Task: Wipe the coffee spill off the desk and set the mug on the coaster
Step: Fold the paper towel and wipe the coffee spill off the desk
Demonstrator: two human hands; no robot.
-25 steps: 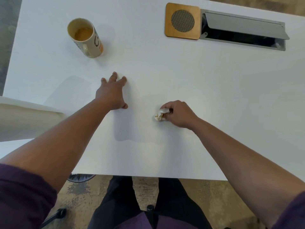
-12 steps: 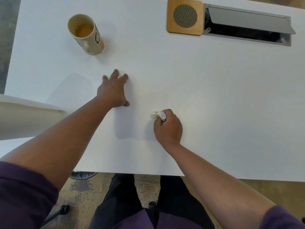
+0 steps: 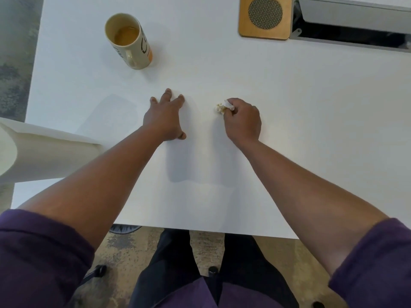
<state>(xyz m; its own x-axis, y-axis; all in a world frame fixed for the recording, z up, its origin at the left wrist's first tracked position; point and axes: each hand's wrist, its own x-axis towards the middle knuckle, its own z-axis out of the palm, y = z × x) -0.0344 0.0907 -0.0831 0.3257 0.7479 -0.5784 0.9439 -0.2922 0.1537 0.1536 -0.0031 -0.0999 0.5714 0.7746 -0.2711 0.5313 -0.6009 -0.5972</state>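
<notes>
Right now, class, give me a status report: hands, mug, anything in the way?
Left hand flat on white desk; right hand grips crumpled tissue wad. Cream mug off wooden coaster. Path clear.

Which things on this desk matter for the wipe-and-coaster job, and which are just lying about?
For the job:
mug, standing on the desk, coffee inside
coaster, bare
crumpled tissue, pinched in the right hand
left hand, flat on the desk

Lying about:
cable hatch beside the coaster
curled white sheet at the left edge

Grey cable hatch [image 3: 353,21] far right, lid open; white chair back [image 3: 37,152] left
</notes>
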